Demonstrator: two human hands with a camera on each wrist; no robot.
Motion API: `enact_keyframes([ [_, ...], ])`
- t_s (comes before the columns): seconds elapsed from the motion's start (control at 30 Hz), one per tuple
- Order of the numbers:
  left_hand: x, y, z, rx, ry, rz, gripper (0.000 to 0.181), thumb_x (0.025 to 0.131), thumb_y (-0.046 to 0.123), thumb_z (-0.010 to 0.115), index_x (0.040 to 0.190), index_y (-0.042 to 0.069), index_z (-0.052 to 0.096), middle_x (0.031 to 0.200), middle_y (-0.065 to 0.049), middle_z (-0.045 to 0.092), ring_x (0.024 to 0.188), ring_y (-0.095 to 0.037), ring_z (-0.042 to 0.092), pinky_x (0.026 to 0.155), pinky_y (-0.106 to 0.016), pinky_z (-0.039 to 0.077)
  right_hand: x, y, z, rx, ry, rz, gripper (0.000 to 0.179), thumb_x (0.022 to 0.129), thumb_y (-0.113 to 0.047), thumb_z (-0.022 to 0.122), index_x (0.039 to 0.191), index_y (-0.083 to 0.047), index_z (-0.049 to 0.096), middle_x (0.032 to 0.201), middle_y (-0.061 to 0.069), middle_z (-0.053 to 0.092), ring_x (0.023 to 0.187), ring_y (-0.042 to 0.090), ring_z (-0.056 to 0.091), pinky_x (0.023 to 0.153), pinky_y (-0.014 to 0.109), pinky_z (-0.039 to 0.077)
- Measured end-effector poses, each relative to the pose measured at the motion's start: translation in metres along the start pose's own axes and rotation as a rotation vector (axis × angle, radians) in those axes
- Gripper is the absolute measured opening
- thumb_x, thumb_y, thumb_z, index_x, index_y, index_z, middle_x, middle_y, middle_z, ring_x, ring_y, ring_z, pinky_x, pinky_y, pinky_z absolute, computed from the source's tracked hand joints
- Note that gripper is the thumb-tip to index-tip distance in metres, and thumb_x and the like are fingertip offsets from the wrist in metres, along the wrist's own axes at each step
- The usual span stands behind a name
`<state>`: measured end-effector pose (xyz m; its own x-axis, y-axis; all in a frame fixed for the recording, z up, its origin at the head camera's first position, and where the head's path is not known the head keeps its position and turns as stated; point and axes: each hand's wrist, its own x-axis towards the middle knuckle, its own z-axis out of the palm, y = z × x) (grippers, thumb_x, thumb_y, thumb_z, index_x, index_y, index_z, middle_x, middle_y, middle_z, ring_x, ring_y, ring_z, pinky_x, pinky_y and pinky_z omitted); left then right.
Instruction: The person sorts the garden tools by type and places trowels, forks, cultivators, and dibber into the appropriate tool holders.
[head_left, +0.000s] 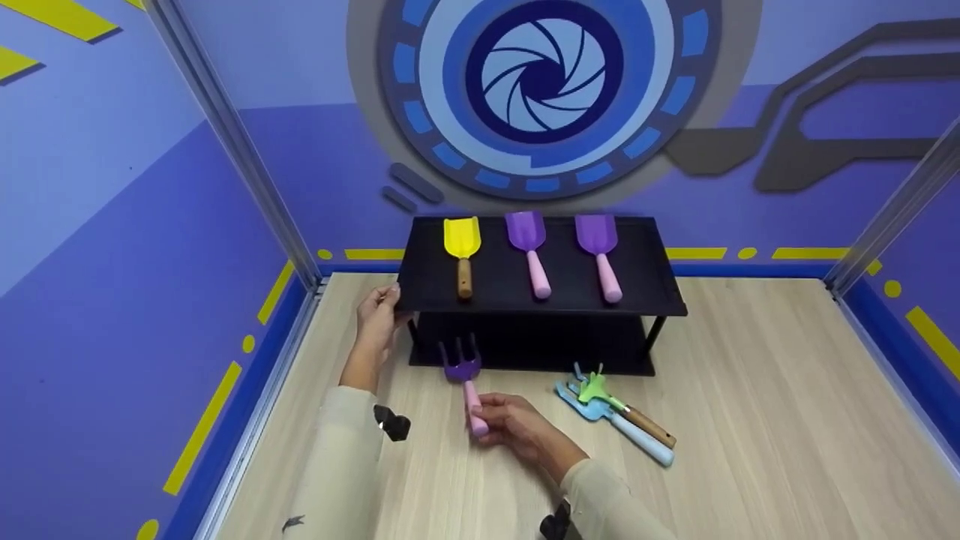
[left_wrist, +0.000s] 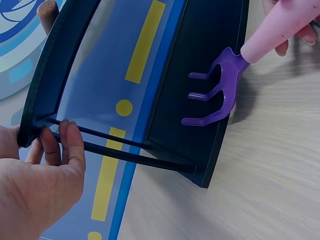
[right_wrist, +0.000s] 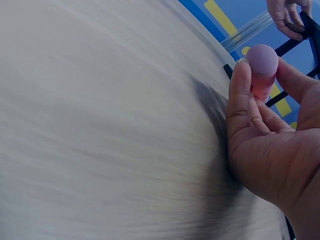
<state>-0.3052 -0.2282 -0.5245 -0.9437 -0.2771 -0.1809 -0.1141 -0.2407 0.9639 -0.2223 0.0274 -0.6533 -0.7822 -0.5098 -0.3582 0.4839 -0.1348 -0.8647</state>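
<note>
A purple hand fork (head_left: 463,366) with a pink handle is held at its handle by my right hand (head_left: 517,427). Its three prongs point at the lower shelf of a black two-tier rack (head_left: 540,300) and overlap that shelf's front edge in the left wrist view. My left hand (head_left: 376,319) grips the rack's upper tier at its left front corner, thumb on top and fingers below. In the right wrist view the pink handle's end (right_wrist: 262,60) sits between the thumb and fingers. On the upper tier lie a yellow scoop (head_left: 463,238) and two purple scoops (head_left: 526,232) with pink handles.
Right of my right hand, a green hand rake (head_left: 595,390) with a brown handle lies across a light blue hand fork (head_left: 637,437) on the wooden table (head_left: 750,360). Patterned blue and purple wall panels (head_left: 315,172) with metal corner posts stand behind and at both sides.
</note>
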Motion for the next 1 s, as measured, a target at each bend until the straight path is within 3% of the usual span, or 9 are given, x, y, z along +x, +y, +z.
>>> enact_keyframes([
  [0.37,-0.0001,-0.0023,-0.0013,0.007,0.007,-0.008,0.024,0.114,0.023,0.052,0.124,0.003,0.061,0.11,-0.003,0.059,0.088,-0.009,0.067,0.089,-0.026,0.059,0.0006,0.0026,0.0007,-0.01,-0.019,-0.015,0.053,0.1,-0.016,0.073,0.145,0.007,0.056,0.11,0.009,0.075,0.095,0.018,0.073,0.076,0.029,0.063],
  [0.57,0.0001,-0.0002,-0.0013,0.028,-0.005,0.011,0.021,0.114,0.024,0.053,0.117,0.004,0.059,0.11,-0.004,0.056,0.091,-0.01,0.065,0.096,-0.032,0.059,0.0009,0.0015,0.0028,-0.034,-0.011,-0.027,0.052,0.1,-0.017,0.072,0.144,0.006,0.057,0.111,0.008,0.074,0.094,0.016,0.072,0.076,0.028,0.063],
  [0.7,-0.0008,-0.0002,-0.0016,0.032,-0.009,0.009,0.023,0.114,0.025,0.052,0.121,0.005,0.06,0.111,-0.003,0.058,0.092,-0.01,0.067,0.101,-0.035,0.058,0.0017,0.0017,0.0029,-0.034,-0.008,-0.022,0.052,0.1,-0.017,0.072,0.145,0.006,0.057,0.112,0.009,0.073,0.095,0.016,0.072,0.077,0.028,0.063],
  [1.0,-0.001,0.0004,-0.0042,0.028,-0.019,-0.005,0.026,0.115,0.026,0.05,0.128,0.006,0.06,0.115,-0.002,0.061,0.093,-0.008,0.069,0.093,-0.025,0.059,0.0042,0.0014,0.0056,-0.023,-0.001,-0.025,0.05,0.1,-0.016,0.072,0.143,0.006,0.058,0.111,0.009,0.073,0.094,0.017,0.072,0.077,0.029,0.063],
])
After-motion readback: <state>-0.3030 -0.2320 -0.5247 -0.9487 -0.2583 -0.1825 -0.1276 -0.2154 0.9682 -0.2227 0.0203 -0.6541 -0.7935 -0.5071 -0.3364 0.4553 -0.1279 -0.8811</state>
